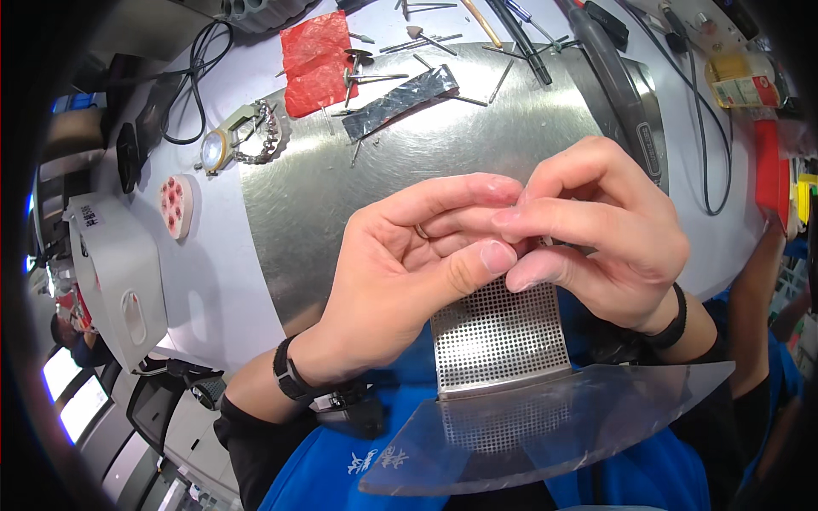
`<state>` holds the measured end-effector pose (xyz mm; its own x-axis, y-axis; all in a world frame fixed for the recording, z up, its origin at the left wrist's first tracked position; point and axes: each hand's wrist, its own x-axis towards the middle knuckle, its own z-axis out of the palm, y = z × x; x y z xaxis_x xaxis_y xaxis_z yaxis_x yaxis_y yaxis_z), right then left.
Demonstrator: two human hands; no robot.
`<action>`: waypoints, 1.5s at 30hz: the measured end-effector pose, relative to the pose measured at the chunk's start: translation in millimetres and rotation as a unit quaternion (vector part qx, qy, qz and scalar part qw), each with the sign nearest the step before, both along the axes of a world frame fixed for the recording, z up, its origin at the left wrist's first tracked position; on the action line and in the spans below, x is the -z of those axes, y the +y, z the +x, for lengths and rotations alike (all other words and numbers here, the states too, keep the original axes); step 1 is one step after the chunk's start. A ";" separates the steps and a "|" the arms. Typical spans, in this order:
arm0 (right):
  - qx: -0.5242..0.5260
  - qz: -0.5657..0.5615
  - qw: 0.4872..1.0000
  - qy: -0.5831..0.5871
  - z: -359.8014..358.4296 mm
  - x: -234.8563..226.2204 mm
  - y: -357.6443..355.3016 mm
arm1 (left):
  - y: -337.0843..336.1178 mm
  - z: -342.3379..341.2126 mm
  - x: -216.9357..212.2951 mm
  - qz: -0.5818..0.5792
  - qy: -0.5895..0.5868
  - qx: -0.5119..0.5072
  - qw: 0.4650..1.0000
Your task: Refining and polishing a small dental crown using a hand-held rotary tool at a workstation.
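My left hand (409,251) and my right hand (609,221) meet above the near part of a metal sheet (298,230). The left fingers curl inward, with the thumb close to the right fingertips. My right thumb and fingers are pinched together at the left fingertips. Whatever sits between them is small and mostly covered by the fingers. Just under the hands is a perforated metal plate (503,336), whose near end meets a clear curved shield (545,434). Across the sheet's far part lie a black strip (400,102) and several thin mounted burs (430,41).
A red wrapper (313,55) lies at the back. A dial gauge (215,152), a pale block with red spots (175,206) and a white box (119,281) stand left. Right are a grey handpiece (615,85), its cable (705,153), a yellow bottle (740,77) and another person's arm (757,289).
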<state>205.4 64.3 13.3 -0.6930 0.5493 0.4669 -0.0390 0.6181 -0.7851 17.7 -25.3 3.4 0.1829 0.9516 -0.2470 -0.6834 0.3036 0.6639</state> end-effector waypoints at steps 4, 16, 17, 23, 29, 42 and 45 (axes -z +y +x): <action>0.029 -0.016 0.999 0.002 -4.1 -3.6 -5.4 | -1.4 -3.5 2.4 0.012 -0.014 0.006 1.000; 0.050 0.050 0.997 0.036 -6.0 2.5 -7.3 | -11.5 20.4 6.7 0.091 0.126 -0.168 0.974; 0.055 0.058 0.996 0.038 -6.3 2.9 -7.6 | -10.9 20.1 7.4 0.089 0.123 -0.164 0.975; 0.050 0.078 0.995 0.044 -6.3 4.7 -8.0 | -11.5 20.5 4.5 0.065 0.129 -0.153 0.978; 0.072 0.060 0.994 0.050 -10.7 0.6 -10.1 | -12.3 24.6 6.4 0.090 0.092 -0.189 0.974; 0.049 -0.033 0.998 -0.022 -8.8 -2.9 1.1 | -4.3 11.1 2.2 0.048 0.129 -0.131 0.982; -0.019 -0.177 0.984 -0.008 -2.4 6.6 7.3 | 2.4 -0.4 -5.1 0.051 0.149 -0.107 0.982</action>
